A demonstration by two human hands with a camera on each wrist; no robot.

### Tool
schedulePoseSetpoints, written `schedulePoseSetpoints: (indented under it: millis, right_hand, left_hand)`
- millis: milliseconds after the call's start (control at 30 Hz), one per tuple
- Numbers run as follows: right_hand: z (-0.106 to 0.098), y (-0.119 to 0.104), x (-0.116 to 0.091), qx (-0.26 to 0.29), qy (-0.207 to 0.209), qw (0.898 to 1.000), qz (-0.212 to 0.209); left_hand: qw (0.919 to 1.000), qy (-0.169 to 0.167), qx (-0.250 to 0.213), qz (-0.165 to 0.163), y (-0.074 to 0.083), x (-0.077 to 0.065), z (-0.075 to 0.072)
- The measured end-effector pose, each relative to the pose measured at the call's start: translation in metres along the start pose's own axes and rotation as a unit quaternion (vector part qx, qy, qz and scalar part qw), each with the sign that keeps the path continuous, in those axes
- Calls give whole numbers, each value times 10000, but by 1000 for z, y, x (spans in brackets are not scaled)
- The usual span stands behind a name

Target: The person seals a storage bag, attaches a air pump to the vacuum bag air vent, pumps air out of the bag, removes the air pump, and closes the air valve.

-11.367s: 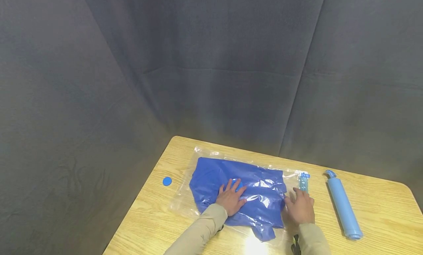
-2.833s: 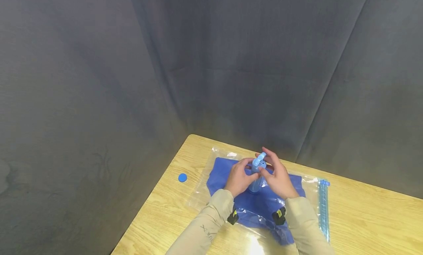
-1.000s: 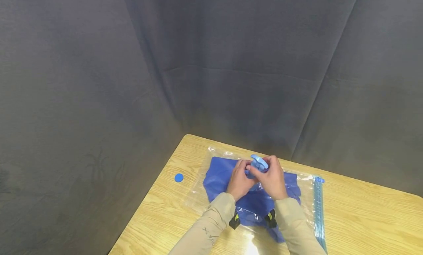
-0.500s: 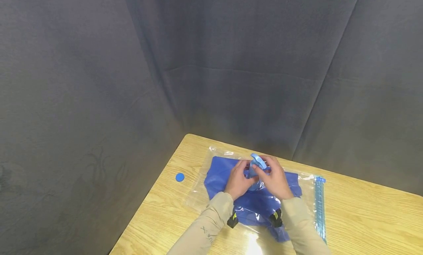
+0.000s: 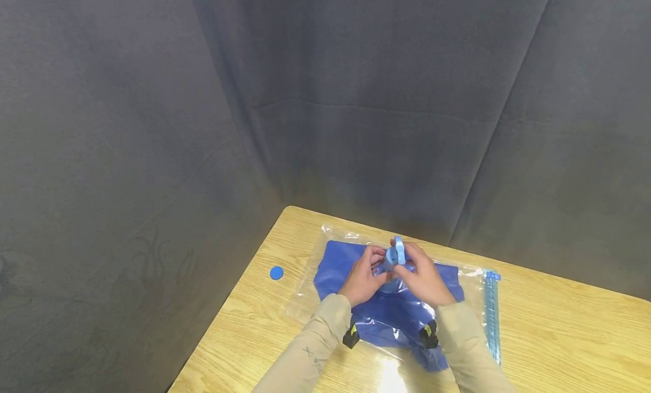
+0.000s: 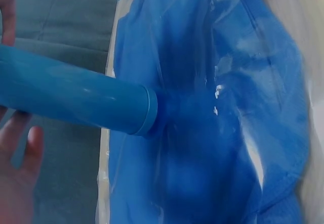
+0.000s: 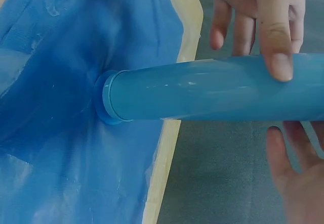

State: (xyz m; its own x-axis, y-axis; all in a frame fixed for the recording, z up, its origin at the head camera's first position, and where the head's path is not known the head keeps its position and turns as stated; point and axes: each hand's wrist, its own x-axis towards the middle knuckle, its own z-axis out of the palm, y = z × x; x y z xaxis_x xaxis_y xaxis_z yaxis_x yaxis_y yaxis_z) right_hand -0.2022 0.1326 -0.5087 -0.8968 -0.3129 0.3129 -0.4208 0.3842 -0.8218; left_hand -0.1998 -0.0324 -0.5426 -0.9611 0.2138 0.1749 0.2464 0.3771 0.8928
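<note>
A light blue hand pump (image 5: 390,259) stands nearly upright on a clear plastic vacuum bag (image 5: 305,299) with blue cloth (image 5: 335,266) inside. Its lower end meets a round blue valve (image 7: 103,98) on the bag. From the left, my left hand (image 5: 361,283) holds the pump's upper body, and its thumb (image 7: 281,67) lies on the barrel in the right wrist view. Across from it, my right hand (image 5: 426,281) holds the pump's top near the handle (image 5: 399,250), some fingers hidden behind. In the left wrist view, the barrel (image 6: 76,90) reaches down to the bag.
A round blue cap (image 5: 276,273) lies on the wooden table (image 5: 559,325), left of the bag. The bag's zip strip with its slider (image 5: 492,276) runs along the right side. Grey curtains (image 5: 356,127) hang behind and to the left of the table.
Earlier the pump lay on the table at the right; now it stands on the bag between both hands. Within the last second its handle has turned, and my left fingers have loosened slightly.
</note>
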Motion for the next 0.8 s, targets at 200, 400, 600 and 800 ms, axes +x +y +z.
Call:
schedulePoseSetpoints:
  millis: [200, 400, 600, 800]
  right_hand:
    - [0, 1, 2, -68, -3, 9998, -198]
    - [-3, 0, 3, -167, -37, 9996, -206]
    - [-2, -2, 5, -134, 132, 9998, 26]
    - [2, -9, 6, -475, 522, 9920, 1043]
  left_hand:
    - [9999, -105, 54, -112, -2, -1, -3]
    - [9998, -108, -39, -167, -3, 0, -1]
    - [9997, -37, -94, -224, -3, 0, -1]
    - [9995, -15, -7, -312, -5, 0, 3]
